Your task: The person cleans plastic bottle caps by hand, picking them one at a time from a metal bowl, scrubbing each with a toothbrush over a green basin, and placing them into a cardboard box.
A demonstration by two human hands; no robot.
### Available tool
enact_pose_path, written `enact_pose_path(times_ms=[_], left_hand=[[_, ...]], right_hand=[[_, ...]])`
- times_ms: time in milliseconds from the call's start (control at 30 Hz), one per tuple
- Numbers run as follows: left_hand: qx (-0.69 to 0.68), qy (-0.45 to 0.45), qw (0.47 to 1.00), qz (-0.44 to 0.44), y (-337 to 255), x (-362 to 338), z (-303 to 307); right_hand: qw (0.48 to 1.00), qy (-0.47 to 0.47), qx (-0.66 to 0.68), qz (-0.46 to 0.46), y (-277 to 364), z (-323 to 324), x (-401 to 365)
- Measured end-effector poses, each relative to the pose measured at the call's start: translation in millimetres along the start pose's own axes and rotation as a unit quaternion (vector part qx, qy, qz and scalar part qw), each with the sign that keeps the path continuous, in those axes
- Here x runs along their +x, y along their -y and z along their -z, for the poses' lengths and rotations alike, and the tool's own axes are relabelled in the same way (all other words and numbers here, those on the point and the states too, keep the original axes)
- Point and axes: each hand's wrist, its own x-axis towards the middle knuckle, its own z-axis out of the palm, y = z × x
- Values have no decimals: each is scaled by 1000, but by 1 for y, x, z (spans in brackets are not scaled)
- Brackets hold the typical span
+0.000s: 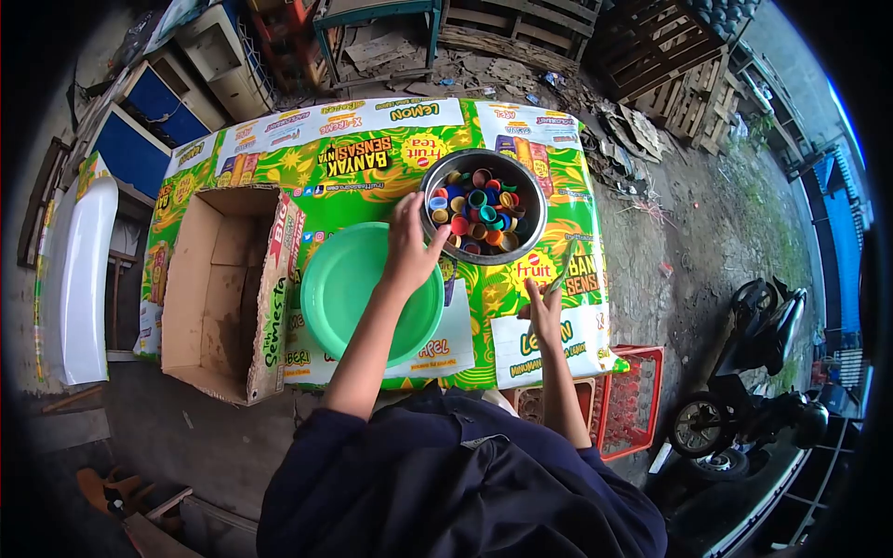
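Note:
A round metal bowl (pixel 537 206) full of small plastic bottle caps (pixel 479 206) in red, blue, green, orange and other colours stands on the table. My left hand (pixel 409 246) grips the bowl's left side, thumb at the rim and fingers along the outside. Below and right of the bowl, my right hand (pixel 543 312) is closed around a thin, long tool (pixel 566 265) that points up and away; its exact kind is hard to make out. Under my left forearm sits a green plastic basin (pixel 321 302), with nothing visible inside its uncovered part.
An open cardboard box (pixel 221 298) stands left of the basin. A printed green and white sheet (pixel 372 186) covers the table. Red crates (pixel 633 400) stand by the near right edge. Wooden pallets (pixel 521 33) lie beyond the table, and a motorcycle (pixel 744 400) is at the right.

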Motion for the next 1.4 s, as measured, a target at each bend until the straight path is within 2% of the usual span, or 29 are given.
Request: enact_pose_path(times_ms=[33,67,133,200,233,300,333,433,533,567,600,633,667,733,767,900,967,1067,1133,1200,1233,1267,1300,1333,1367,1400], left_hand=[[14,-28,999,4,-8,-7,21],[42,-60,997,21,-14,-14,46],[154,-125,976,86,-12,-38,99],[201,-171,955,137,5,-74,155],[270,-122,933,203,2,-92,185],[267,-48,916,296,2,-131,230],[292,-35,910,292,2,-145,243],[257,21,902,345,7,-172,259],[321,68,868,372,23,-184,257],[337,41,883,325,26,-188,256],[358,30,874,327,25,-189,257],[377,18,866,329,25,-188,256],[395,6,857,330,27,-186,256],[433,2,829,354,32,-179,259],[446,2,820,359,36,-174,261],[467,-14,801,375,49,-162,266],[466,-20,796,387,69,-172,269],[408,4,787,463,70,-171,276],[482,-104,797,350,41,-154,268],[398,-171,870,233,15,-123,244],[210,-190,933,222,9,-112,217],[12,-198,958,205,-2,-101,186],[-106,-127,961,220,-21,-89,156],[-270,-48,936,222,-43,-77,125],[-418,18,877,237,-45,-77,84],[-427,87,854,284,-52,-77,48]], right_hand=[[997,20,-25,-69,7,0,16],[997,37,36,-49,5,-5,32],[997,29,49,-50,21,-22,49],[993,72,78,-55,-1,-29,79],[992,70,36,-103,-4,-30,88],[988,88,66,-104,-17,-33,99],[985,87,88,-121,-15,-34,98],[988,77,41,-126,-9,-39,100],[981,123,48,-144,16,-39,90],[979,117,45,-158,11,-36,97],[978,108,41,-172,14,-37,98],[976,88,92,-176,15,-40,97],[976,101,71,-179,20,-35,97],[982,63,95,-151,28,-42,93],[972,97,83,-195,12,-29,111],[965,56,124,-223,10,-14,108],[976,62,102,-182,19,0,96],[987,28,104,-120,30,7,78],[993,-4,90,-81,37,14,66],[988,2,106,-109,36,31,53],[988,21,85,-128,47,39,42],[986,39,63,-149,52,49,32],[980,15,78,-181,49,57,25],[975,-3,82,-208,46,65,16],[978,-17,83,-191,48,63,2],[980,-30,85,-175,55,57,-16]])
